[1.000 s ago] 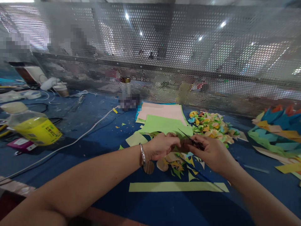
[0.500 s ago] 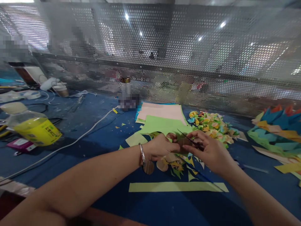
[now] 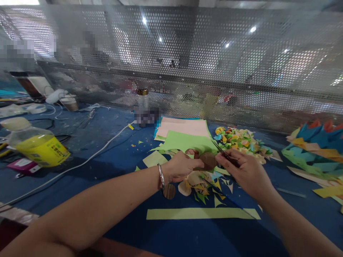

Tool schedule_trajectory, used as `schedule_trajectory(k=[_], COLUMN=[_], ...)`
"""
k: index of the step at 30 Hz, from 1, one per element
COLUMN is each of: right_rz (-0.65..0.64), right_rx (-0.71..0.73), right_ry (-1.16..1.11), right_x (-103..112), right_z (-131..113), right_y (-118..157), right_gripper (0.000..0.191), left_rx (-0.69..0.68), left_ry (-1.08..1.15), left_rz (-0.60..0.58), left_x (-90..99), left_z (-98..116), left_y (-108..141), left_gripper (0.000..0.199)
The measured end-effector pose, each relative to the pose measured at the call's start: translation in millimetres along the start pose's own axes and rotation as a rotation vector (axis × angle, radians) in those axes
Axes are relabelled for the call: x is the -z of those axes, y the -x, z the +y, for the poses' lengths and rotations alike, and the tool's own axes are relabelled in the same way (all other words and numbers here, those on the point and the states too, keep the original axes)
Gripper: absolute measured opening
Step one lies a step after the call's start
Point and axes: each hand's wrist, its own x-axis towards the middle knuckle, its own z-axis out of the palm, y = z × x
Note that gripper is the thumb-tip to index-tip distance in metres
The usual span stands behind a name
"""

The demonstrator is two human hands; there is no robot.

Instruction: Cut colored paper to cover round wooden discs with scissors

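Observation:
My left hand, wearing a silver bangle, is closed on a brown round piece that looks like paper or card. My right hand grips small dark scissors, whose thin blades point up and left beside the disc's right edge. Most of the scissors' handle is hidden by my fingers. Below the hands lie a brown disc, a cream disc and scattered yellow and green paper scraps. Green paper sheets are spread just behind my hands.
A pale green paper strip lies in front. Folded paper pieces are heaped at the back right, near a layered paper craft. On the left are a yellow-labelled bottle and a white cable. A perforated metal screen stands behind.
My right hand has shifted slightly right with the scissors, and the blades have come away from the disc's top. More of the brown disc shows now. My left hand has hardly moved.

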Motion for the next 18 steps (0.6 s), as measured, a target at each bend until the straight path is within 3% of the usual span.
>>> schedule_trajectory(k=[5, 10, 14, 18], right_rz=[-0.039, -0.053, 0.001, 0.043], right_rx=[-0.085, -0.113, -0.111, -0.099], right_ry=[-0.142, -0.251, -0.276, -0.255], right_x=[-3.3, -6.0, -6.9, -6.3], right_z=[-0.5, 3.1, 1.7, 3.2], right_y=[0.7, 2.0, 2.1, 2.2], right_gripper=[0.034, 0.036, 0.036, 0.034], left_rx=[0.022, -0.037, -0.078, -0.012], left_ry=[-0.056, -0.010, 0.116, 0.201], left_rz=[0.021, -0.048, -0.124, -0.096], left_x=[-3.5, -6.0, -7.1, -7.5], left_z=[4.9, 7.2, 8.1, 4.7], left_y=[5.9, 6.0, 4.9, 3.8], left_gripper=[0.013, 0.009, 0.024, 0.036])
